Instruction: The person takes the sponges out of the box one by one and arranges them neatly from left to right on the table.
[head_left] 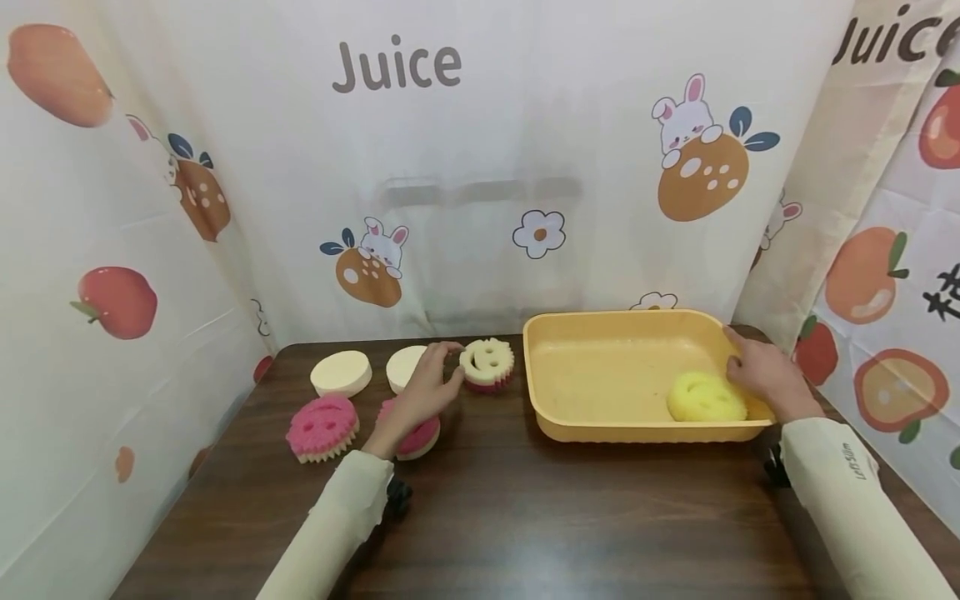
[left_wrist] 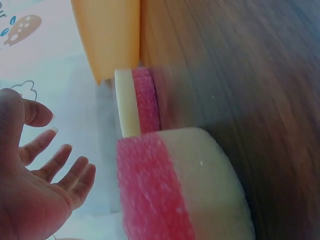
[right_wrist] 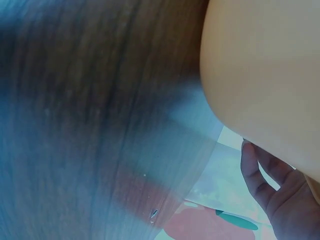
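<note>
My left hand (head_left: 429,385) hovers over the left part of the table with its fingers spread and loosely bent, holding nothing. Its fingertips are beside a cream-topped smiley sponge (head_left: 487,362) with a pink underside. Beneath the wrist lies a pink-topped sponge (head_left: 420,437), partly hidden by the arm; a cream oval sponge (head_left: 403,367) sits behind the hand. In the left wrist view, the fingers (left_wrist: 57,167) are apart from the pink-and-cream sponge (left_wrist: 170,185). At the right, my right hand (head_left: 772,379) grips the side rim of a yellow plastic basin (head_left: 600,431), which contains a yellow smiley sponge (head_left: 705,397).
Farther left on the dark wooden table (head_left: 585,517) are another cream oval sponge (head_left: 341,372) and a pink smiley sponge (head_left: 322,427). A printed curtain (head_left: 480,142) hangs right behind the table and along both sides. The basin stands close to the back edge.
</note>
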